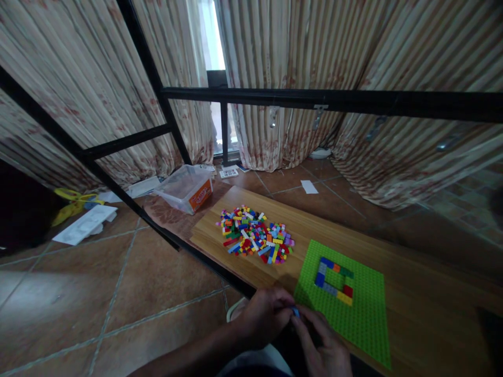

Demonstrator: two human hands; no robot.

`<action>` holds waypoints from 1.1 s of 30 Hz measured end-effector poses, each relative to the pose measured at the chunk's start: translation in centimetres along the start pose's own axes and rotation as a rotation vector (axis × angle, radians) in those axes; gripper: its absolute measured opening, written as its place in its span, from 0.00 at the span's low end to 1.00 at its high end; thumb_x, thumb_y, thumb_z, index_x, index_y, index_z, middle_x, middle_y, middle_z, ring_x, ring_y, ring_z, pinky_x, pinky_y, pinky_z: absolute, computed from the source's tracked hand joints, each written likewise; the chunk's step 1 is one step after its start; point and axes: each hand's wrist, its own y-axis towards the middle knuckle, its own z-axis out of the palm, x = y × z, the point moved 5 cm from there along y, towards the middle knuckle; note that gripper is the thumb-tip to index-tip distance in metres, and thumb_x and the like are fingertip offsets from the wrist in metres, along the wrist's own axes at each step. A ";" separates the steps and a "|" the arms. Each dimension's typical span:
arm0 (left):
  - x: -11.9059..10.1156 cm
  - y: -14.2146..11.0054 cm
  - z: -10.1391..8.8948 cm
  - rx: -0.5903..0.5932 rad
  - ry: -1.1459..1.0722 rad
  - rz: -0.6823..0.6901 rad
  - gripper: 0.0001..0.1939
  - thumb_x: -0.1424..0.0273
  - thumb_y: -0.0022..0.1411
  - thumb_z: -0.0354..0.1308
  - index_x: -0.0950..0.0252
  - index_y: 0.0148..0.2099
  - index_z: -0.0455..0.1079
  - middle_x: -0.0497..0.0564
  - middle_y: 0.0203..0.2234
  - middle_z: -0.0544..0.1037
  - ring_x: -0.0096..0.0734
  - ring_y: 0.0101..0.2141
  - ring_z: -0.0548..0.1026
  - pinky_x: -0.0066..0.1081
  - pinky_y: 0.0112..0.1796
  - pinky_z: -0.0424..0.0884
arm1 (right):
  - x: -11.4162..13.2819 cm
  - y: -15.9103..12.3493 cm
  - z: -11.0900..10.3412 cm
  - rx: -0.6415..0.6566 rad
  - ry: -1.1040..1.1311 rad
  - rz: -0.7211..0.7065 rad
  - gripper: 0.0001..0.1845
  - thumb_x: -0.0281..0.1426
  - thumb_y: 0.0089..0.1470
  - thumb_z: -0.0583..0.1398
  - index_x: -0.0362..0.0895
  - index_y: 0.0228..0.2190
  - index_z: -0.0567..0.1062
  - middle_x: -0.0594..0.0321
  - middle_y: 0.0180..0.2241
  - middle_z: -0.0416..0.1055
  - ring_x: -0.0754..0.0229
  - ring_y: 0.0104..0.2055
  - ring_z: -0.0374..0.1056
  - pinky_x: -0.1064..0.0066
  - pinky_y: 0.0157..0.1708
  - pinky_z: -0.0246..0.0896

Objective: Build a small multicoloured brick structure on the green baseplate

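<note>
Close to my body, by the near edge of the wooden board, my left hand and my right hand meet fingertip to fingertip. Pinched between them is a small blue toy brick, mostly covered by the fingers. Just beyond my right hand lies a green baseplate. On it stands a rectangular outline of bricks in blue, grey, orange, green, red and yellow, with bare green studs inside. A loose pile of many-coloured bricks is spread on the board, farther off and to the left.
The wooden board has a black metal frame along its near left side. A clear plastic box with an orange label stands past its far left end. A black rail crosses before the curtains. Papers lie on the tiled floor.
</note>
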 end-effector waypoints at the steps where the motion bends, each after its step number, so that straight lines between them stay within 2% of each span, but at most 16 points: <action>1: 0.1 -0.2 0.1 -0.011 0.005 -0.004 0.09 0.73 0.56 0.58 0.62 0.40 0.75 0.48 0.32 0.80 0.29 0.33 0.77 0.25 0.35 0.71 | -0.3 -0.1 0.0 -0.008 0.022 0.028 0.19 0.46 0.52 0.61 0.46 0.37 0.81 0.57 0.38 0.80 0.55 0.39 0.76 0.72 0.38 0.73; 5: 0.3 -1.3 0.6 -0.089 0.019 -0.030 0.09 0.72 0.54 0.61 0.64 0.39 0.76 0.48 0.29 0.79 0.28 0.30 0.75 0.24 0.31 0.69 | -1.4 -0.6 0.2 -0.021 0.071 0.110 0.21 0.48 0.50 0.62 0.45 0.35 0.82 0.57 0.38 0.80 0.54 0.40 0.77 0.70 0.39 0.73; 10: -0.1 -2.0 0.3 -0.190 0.055 -0.005 0.07 0.77 0.50 0.61 0.64 0.33 0.77 0.47 0.29 0.80 0.28 0.31 0.75 0.24 0.33 0.68 | -1.5 -1.0 0.5 0.032 0.006 0.139 0.21 0.49 0.51 0.61 0.46 0.35 0.82 0.58 0.38 0.80 0.53 0.39 0.77 0.71 0.38 0.73; 14: -0.1 -2.4 0.1 -0.207 0.089 0.003 0.07 0.78 0.50 0.60 0.64 0.31 0.77 0.47 0.26 0.79 0.28 0.29 0.75 0.24 0.31 0.68 | -1.5 -1.2 0.7 0.074 -0.019 0.135 0.21 0.49 0.53 0.59 0.48 0.35 0.82 0.58 0.39 0.80 0.53 0.40 0.77 0.71 0.38 0.73; 19: 0.8 -2.4 0.3 -0.175 0.036 -0.017 0.07 0.74 0.56 0.58 0.63 0.36 0.77 0.47 0.27 0.80 0.28 0.29 0.75 0.24 0.31 0.70 | -1.8 -1.2 0.8 0.011 0.056 0.141 0.22 0.51 0.49 0.61 0.46 0.32 0.83 0.57 0.35 0.81 0.52 0.38 0.77 0.69 0.37 0.73; 22: 0.7 -1.6 -1.1 -0.192 0.117 0.043 0.08 0.73 0.59 0.57 0.62 0.39 0.77 0.46 0.27 0.79 0.27 0.28 0.75 0.23 0.31 0.70 | -0.9 -0.2 0.6 -0.026 0.029 0.098 0.22 0.50 0.52 0.60 0.46 0.34 0.82 0.57 0.38 0.80 0.52 0.40 0.76 0.66 0.42 0.72; 25: -0.3 -0.3 -3.7 -0.306 0.288 0.176 0.09 0.76 0.61 0.54 0.63 0.39 0.76 0.48 0.30 0.78 0.28 0.32 0.76 0.25 0.35 0.70 | 0.7 1.8 0.4 -0.064 -0.097 -0.004 0.22 0.48 0.57 0.55 0.46 0.37 0.80 0.56 0.41 0.79 0.54 0.42 0.75 0.66 0.44 0.70; 28: -1.0 1.2 -5.8 -0.384 0.476 0.283 0.11 0.77 0.63 0.51 0.62 0.41 0.74 0.50 0.36 0.77 0.31 0.36 0.76 0.28 0.39 0.72 | 1.8 4.5 0.8 -0.077 -0.267 -0.150 0.22 0.45 0.61 0.51 0.44 0.37 0.79 0.55 0.39 0.78 0.56 0.40 0.74 0.66 0.42 0.67; 30: -0.9 2.1 -6.5 -0.406 0.564 0.308 0.11 0.77 0.64 0.50 0.62 0.43 0.73 0.51 0.39 0.77 0.32 0.38 0.76 0.30 0.41 0.73 | 2.1 6.2 1.5 -0.066 -0.398 -0.227 0.22 0.43 0.62 0.49 0.43 0.36 0.78 0.54 0.38 0.78 0.56 0.38 0.73 0.66 0.40 0.65; 33: -0.4 3.2 -6.8 -0.445 0.636 0.309 0.11 0.76 0.66 0.50 0.62 0.45 0.72 0.53 0.42 0.77 0.34 0.40 0.77 0.33 0.42 0.74 | 1.9 8.3 2.8 -0.045 -0.553 -0.264 0.21 0.40 0.63 0.48 0.42 0.37 0.77 0.54 0.38 0.77 0.56 0.38 0.72 0.67 0.39 0.62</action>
